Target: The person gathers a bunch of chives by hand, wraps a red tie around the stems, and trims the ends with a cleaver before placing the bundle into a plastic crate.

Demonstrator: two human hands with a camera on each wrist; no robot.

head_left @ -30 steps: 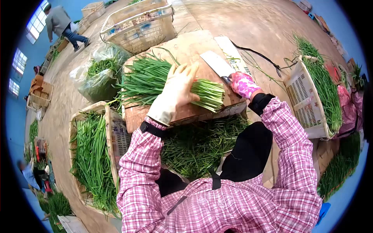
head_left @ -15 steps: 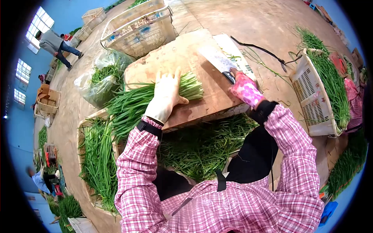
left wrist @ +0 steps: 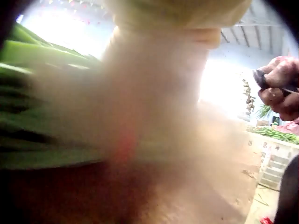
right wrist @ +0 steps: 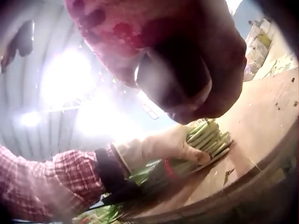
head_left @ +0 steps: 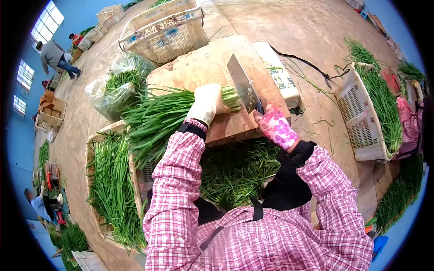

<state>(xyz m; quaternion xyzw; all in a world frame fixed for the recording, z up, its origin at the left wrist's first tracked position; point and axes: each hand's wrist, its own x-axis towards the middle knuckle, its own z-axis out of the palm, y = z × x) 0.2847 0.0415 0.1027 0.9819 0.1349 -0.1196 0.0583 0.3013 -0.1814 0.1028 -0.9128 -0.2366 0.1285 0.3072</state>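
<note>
A bunch of garlic chives [head_left: 165, 106] lies across the wooden board [head_left: 199, 63], its pale stem ends [head_left: 232, 97] pointing right. In a white glove, my left hand [head_left: 209, 104] grips the bunch close behind those ends; the right wrist view shows its thumb [right wrist: 198, 155] along the stems and a red band [right wrist: 170, 169] round them. My right hand [head_left: 275, 126], in a pink flowered glove, holds a cleaver [head_left: 242, 81] by its dark handle [right wrist: 173, 79]. The blade is tilted up on edge, right beside the stem ends. Blur fills most of the left wrist view.
Crates of chives stand at left [head_left: 110, 180] and right [head_left: 370, 113]. An empty-looking crate [head_left: 165, 36] and a plastic bag [head_left: 113, 92] of greens sit beyond the board. Loose leaves [head_left: 239, 171] fill the space below it. A person [head_left: 56, 58] walks far left.
The bunch has shifted left on the board. My left hand has gone from lying spread over it to gripping it near the stems. The cleaver has turned from flat to upright beside the ends.
</note>
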